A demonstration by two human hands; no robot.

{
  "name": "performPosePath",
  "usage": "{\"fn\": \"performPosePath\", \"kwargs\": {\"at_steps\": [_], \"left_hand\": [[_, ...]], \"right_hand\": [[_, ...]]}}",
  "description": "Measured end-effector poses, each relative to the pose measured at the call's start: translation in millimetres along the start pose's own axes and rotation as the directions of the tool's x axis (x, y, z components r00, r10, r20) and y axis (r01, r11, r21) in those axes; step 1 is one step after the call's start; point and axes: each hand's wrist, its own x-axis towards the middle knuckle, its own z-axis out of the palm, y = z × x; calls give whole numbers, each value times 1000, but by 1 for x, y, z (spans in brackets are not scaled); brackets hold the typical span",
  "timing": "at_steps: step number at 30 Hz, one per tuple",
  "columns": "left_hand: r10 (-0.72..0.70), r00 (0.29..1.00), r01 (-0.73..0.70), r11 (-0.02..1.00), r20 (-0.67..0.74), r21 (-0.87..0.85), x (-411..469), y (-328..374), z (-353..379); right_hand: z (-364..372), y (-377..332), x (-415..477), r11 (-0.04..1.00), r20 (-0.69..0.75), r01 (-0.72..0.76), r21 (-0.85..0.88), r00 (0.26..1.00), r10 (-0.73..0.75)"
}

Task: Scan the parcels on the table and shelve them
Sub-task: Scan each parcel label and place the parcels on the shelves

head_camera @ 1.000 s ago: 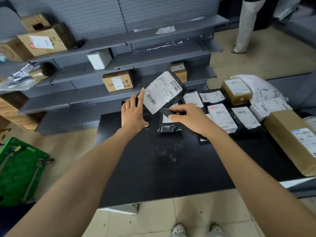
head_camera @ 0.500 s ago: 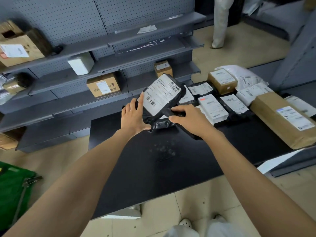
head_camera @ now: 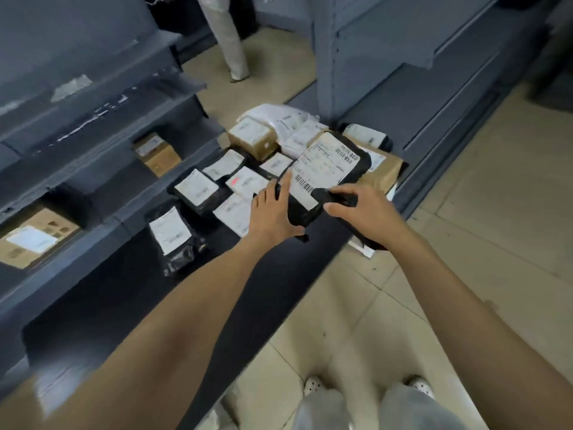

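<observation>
Parcel (head_camera: 325,169) swung rightward, left hand (head_camera: 273,214) still gripping it, right hand (head_camera: 364,211) clutching scanner (head_camera: 333,196)

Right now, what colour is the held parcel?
Black bag, white barcoded label; head view.
</observation>
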Motion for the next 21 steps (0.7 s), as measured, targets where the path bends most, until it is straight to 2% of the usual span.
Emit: {"fn": "performPosePath", "kwargs": {"at_steps": [4,8,12,16,21], "left_hand": [[198,979,-201,977,45,69,30,95,29],[354,931,-361,930,90,73,50,211,58],[454,876,-457,889,164,-21,67,342,81],[539,827,-534,842,159,-76,85,456,97],[604,786,-597,797,135,-91,117,548,108]], "right_hand": [[-71,69,-25,993,-157,-117,30,980,121],[-152,144,-58,972,-232,-222,75,944,234],[-242,217,-89,949,-329,-301,93,890,315],[-320,276,-117,928,-425,-359,105,827,368],[-389,323,-125,912,-492,-389,129,773,400]]}}
